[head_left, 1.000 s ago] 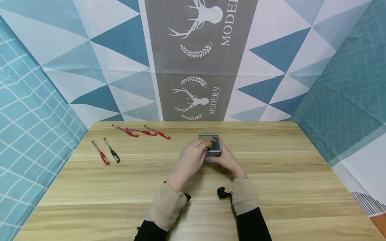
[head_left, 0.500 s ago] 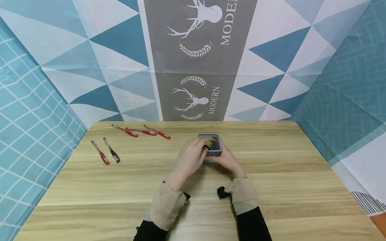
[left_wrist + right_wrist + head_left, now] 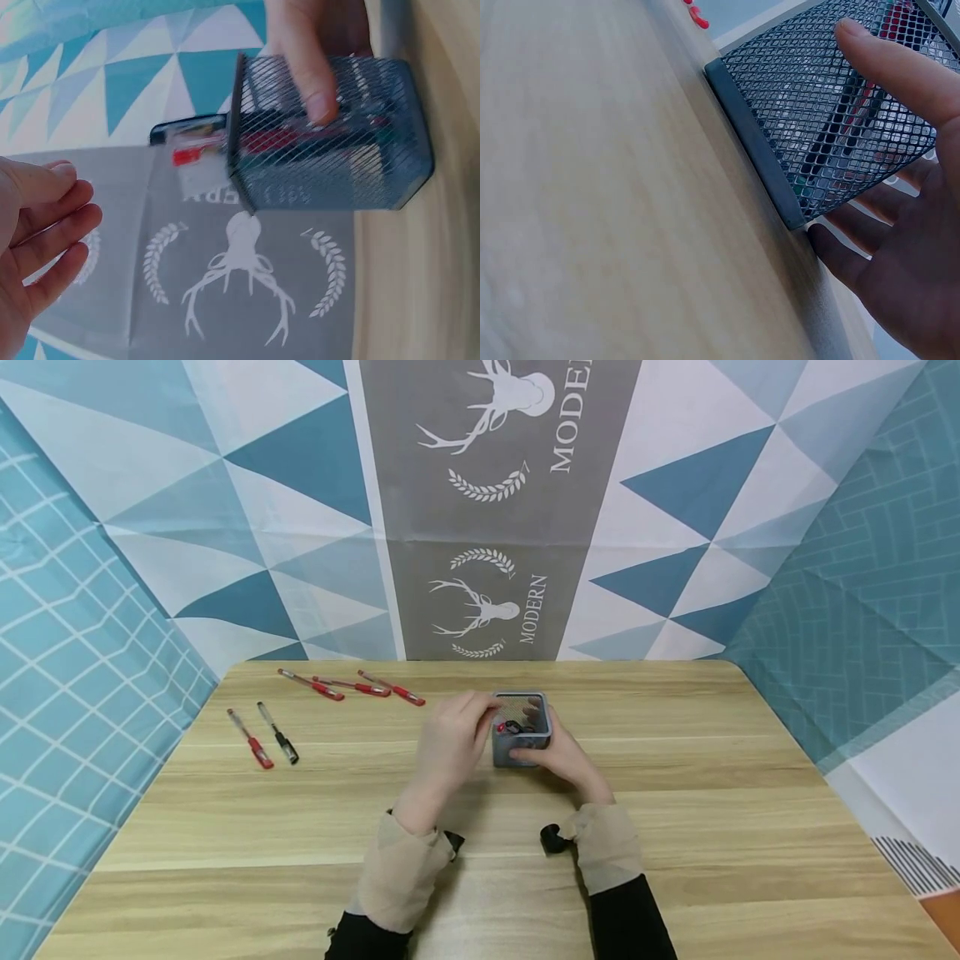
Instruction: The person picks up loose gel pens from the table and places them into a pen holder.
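Note:
A dark mesh pen holder point(image 3: 505, 754) stands upright near the middle of the table. My right hand point(image 3: 564, 762) grips it from the right, thumb across the near wall and fingers round the far side. In the left wrist view, a black pen end point(image 3: 180, 129) and a red pen end point(image 3: 187, 155) stick out of its mouth. Through the mesh in the right wrist view, slim dark and red pens point(image 3: 855, 105) show inside. My left hand point(image 3: 450, 735) hovers at the left of the rim, fingers loosely bent and apart from the pens, holding nothing.
On the wooden table point(image 3: 712, 760), a red pen point(image 3: 258, 753) and a black pen point(image 3: 286, 747) lie at the left. Three more red pens point(image 3: 407, 695) lie near the back edge. A patterned cloth point(image 3: 480, 510) hangs behind the table.
My left hand has come out of the pen holder's mouth and shifted left, uncovering the red and black pen ends inside. The right hand and the holder have stayed in place.

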`<state>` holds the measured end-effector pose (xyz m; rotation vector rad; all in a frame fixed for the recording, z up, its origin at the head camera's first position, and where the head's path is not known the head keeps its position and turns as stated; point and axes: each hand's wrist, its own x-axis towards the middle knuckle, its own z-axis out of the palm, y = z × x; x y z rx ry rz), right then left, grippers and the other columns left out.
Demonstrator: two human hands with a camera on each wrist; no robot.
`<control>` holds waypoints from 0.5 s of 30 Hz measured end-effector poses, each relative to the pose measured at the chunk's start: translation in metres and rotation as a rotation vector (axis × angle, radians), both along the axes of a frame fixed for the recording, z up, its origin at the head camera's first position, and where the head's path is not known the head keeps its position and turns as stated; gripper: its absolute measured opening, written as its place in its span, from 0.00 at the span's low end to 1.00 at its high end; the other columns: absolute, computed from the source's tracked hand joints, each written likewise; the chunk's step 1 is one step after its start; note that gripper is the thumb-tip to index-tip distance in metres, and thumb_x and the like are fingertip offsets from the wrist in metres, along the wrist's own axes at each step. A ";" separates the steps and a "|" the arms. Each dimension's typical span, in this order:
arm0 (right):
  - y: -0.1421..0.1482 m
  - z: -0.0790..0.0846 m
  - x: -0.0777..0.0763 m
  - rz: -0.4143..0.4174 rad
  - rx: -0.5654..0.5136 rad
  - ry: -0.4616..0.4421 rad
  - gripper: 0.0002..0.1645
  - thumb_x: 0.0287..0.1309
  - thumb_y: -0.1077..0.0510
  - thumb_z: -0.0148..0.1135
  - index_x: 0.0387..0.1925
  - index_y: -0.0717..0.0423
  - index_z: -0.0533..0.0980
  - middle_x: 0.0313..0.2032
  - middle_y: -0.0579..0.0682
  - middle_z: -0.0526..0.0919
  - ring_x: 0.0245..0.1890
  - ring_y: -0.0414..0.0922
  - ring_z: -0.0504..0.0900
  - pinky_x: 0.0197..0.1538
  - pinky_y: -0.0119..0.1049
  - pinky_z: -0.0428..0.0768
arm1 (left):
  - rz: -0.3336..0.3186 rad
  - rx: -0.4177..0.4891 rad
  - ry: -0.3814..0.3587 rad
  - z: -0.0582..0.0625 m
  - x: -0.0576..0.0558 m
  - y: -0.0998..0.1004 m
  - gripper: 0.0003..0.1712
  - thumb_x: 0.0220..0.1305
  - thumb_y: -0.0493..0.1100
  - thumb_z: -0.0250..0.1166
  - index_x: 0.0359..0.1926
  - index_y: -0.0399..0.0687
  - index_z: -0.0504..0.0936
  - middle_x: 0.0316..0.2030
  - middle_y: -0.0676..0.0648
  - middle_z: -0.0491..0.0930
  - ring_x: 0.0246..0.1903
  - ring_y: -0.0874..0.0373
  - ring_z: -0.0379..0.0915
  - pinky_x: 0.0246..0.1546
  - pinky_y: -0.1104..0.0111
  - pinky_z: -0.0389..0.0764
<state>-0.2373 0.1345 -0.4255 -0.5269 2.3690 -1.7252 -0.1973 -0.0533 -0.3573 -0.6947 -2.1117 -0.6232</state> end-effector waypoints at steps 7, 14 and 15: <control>0.000 -0.002 -0.002 0.003 -0.007 0.011 0.54 0.45 0.64 0.68 0.68 0.61 0.45 0.64 0.69 0.56 0.65 0.60 0.55 0.65 0.54 0.57 | 0.080 0.048 0.027 0.009 0.000 -0.016 0.04 0.58 0.37 0.62 0.33 0.43 0.82 0.27 0.49 0.82 0.28 0.55 0.78 0.32 0.63 0.74; 0.001 -0.004 -0.004 0.000 0.001 -0.007 0.55 0.44 0.63 0.69 0.68 0.59 0.45 0.64 0.67 0.56 0.66 0.59 0.56 0.65 0.54 0.56 | 0.144 0.097 0.037 0.010 -0.003 -0.035 0.06 0.59 0.40 0.61 0.32 0.41 0.81 0.26 0.46 0.82 0.28 0.53 0.77 0.32 0.62 0.74; 0.001 -0.004 -0.004 0.000 0.002 -0.009 0.55 0.44 0.63 0.69 0.68 0.58 0.45 0.65 0.67 0.56 0.66 0.59 0.55 0.65 0.54 0.56 | 0.156 0.101 0.036 0.011 -0.003 -0.037 0.07 0.60 0.40 0.60 0.32 0.41 0.81 0.26 0.46 0.82 0.28 0.52 0.77 0.32 0.61 0.74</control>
